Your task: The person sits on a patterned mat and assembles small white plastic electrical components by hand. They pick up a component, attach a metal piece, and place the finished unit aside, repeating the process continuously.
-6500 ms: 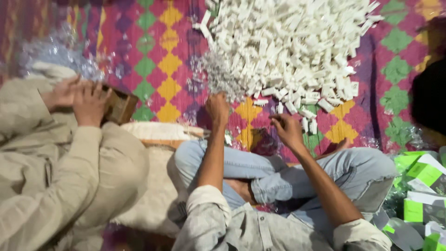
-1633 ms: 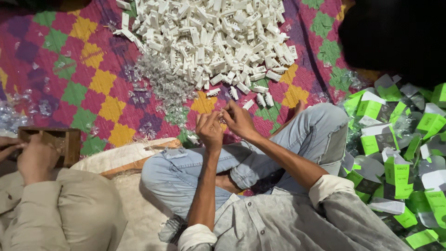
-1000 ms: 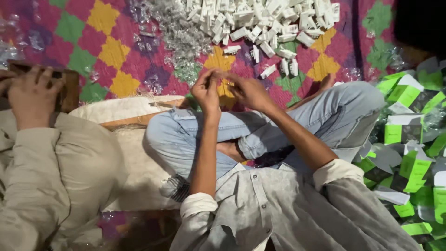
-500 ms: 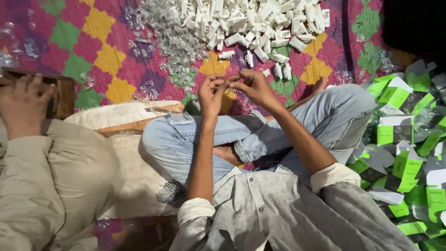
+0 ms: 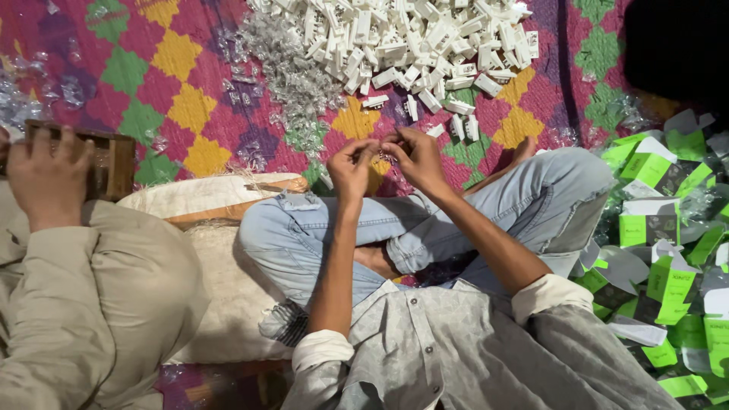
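Observation:
My left hand [image 5: 351,168] and my right hand [image 5: 415,156] meet fingertip to fingertip above my crossed legs in blue jeans [image 5: 319,235]. Both pinch one small piece [image 5: 383,152], too tiny and too covered by my fingers to tell what it is. Just beyond my hands a big pile of small white plastic pieces [image 5: 410,38] lies on the patterned mat [image 5: 182,53]. A heap of clear wrappers [image 5: 292,76] lies left of the pile.
At the left a co-worker in beige clothes rests a hand [image 5: 47,176] on a wooden box [image 5: 114,161]. A pale cushion [image 5: 201,195] sits between us. Several green and white cartons [image 5: 657,250] lie heaped at the right. A dark shape [image 5: 676,45] fills the top right.
My hands have drawn back from the edge of the white pile and come together nearer my knees. The view has shifted, so the pile now sits higher in frame.

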Tool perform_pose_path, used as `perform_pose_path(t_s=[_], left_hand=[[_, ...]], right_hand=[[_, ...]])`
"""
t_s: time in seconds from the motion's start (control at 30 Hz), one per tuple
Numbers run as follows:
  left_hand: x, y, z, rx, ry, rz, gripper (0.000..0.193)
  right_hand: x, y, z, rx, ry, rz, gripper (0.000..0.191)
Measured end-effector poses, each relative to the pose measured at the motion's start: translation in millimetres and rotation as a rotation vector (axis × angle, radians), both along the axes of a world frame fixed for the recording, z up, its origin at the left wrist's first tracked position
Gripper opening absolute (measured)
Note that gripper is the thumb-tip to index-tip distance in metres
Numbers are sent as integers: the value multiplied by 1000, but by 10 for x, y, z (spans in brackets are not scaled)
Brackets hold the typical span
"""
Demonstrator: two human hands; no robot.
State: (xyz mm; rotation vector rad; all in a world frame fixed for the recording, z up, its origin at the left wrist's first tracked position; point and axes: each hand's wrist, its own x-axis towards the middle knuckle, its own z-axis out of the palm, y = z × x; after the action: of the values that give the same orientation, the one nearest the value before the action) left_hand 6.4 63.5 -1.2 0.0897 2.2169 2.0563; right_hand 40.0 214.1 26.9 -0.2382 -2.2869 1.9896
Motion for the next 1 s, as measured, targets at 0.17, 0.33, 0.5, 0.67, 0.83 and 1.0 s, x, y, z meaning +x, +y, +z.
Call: perform_pose_path(t_s=[0.17,0.33,0.5,0.67,0.83,1.0], left_hand=[[-10,34,80,-140,9,-57,10],[-47,-38,39,-228,33,-206,8],[70,-187,-38,-70,-91,-349,7],[-1,-62,-159,298,-168,-295,14],[-3,-94,-208,310,-268,-58,19],[-5,-155,-253,319,-222,-16,20]], right_hand=[[76,17,130,503,147,-131,20],[65,11,129,597,202,-168,17],[-158,502,92,488,138,-461,17],[-163,702,-40,520,92,-371,16],[-6,166,-168,596,-47,39,11],[30,-103,-176,398,-19,165,38]])
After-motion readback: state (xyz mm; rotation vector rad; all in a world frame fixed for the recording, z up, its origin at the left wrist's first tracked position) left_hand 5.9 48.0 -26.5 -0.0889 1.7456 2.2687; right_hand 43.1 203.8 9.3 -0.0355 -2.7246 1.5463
